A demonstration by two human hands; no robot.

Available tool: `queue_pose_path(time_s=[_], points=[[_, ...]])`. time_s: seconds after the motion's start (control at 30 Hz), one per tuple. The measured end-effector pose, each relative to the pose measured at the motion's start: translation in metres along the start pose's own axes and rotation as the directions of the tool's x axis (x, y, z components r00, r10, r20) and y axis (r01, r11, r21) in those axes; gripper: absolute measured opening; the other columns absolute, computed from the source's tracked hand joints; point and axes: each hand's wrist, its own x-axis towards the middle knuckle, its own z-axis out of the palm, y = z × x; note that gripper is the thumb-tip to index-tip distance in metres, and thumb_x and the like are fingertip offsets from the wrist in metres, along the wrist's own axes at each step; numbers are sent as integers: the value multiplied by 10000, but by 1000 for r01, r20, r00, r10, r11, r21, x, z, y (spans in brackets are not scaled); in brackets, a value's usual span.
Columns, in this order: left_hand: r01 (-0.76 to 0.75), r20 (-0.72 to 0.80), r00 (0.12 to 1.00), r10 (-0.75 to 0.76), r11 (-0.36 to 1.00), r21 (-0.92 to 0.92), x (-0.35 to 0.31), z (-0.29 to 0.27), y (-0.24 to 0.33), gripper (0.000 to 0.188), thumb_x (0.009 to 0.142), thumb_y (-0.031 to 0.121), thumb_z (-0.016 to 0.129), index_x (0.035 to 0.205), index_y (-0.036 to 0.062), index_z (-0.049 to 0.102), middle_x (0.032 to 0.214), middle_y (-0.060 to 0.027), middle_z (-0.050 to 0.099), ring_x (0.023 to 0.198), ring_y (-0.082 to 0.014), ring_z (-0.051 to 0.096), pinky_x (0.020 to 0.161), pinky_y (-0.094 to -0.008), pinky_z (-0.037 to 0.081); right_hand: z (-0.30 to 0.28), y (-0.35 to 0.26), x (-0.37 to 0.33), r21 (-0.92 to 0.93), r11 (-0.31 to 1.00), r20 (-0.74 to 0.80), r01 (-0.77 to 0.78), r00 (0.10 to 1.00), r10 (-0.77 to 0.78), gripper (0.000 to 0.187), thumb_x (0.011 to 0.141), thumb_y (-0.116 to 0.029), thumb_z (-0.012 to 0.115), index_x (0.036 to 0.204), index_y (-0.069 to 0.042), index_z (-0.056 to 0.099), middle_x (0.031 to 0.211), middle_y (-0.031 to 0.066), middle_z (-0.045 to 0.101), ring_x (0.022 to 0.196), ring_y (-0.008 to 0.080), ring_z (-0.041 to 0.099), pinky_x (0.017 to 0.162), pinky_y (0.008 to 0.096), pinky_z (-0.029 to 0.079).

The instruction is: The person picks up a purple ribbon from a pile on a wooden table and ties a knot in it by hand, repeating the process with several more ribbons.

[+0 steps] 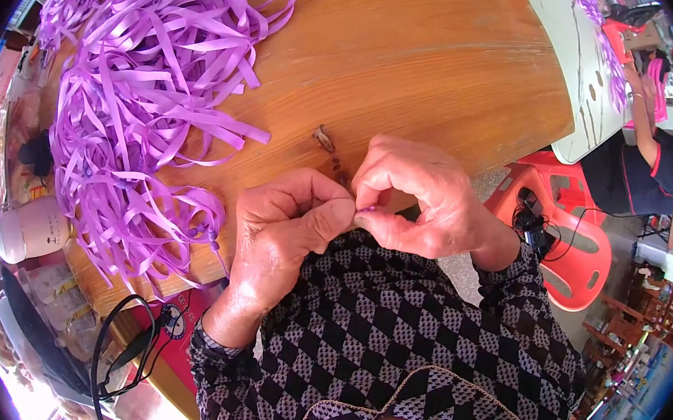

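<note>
At the near edge of the table, my two hands meet fingertip to fingertip. My left hand (285, 222) is closed in a pinch, thumb against the bent index finger. My right hand (423, 190) pinches from the other side, its thumb and index finger curled toward each other. Between the fingertips shows a small purple piece (367, 209); the fingers cover most of it, so its exact kind is unclear. To the left of my hands lies a large tangled heap of purple ribbons (141, 83), some with knotted ends like the purple knot (212, 237).
The wooden table (419, 51) stretches ahead. Beyond its right edge stands a white marbled table (571, 53) with more purple ribbons (610, 66). A red plastic chair (578, 269) holds black cables. Another person (629, 172) sits at the right. A white container (30, 230) stands far left.
</note>
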Motion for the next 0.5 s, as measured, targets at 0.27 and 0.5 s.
queue_pose_path(time_s=[0.27,0.5], points=[[-167,24,986,166,982,82,-9,-4,-7,60,809,45,647,823,-9,623,717,30,583,646,-20,485,568,-159,378,5,-8,-11,437,825,157,-358,934,322,160,654,89,617,739,-12,527,710,60,536,620,138,486,561,275,381],[-123,-93,988,122,992,-6,-10,-4,-3,63,818,51,642,825,-7,620,696,39,573,636,-17,477,567,-149,371,-5,-3,-8,258,952,-58,-162,981,183,292,658,-32,762,869,2,564,831,79,570,723,127,483,625,256,391]])
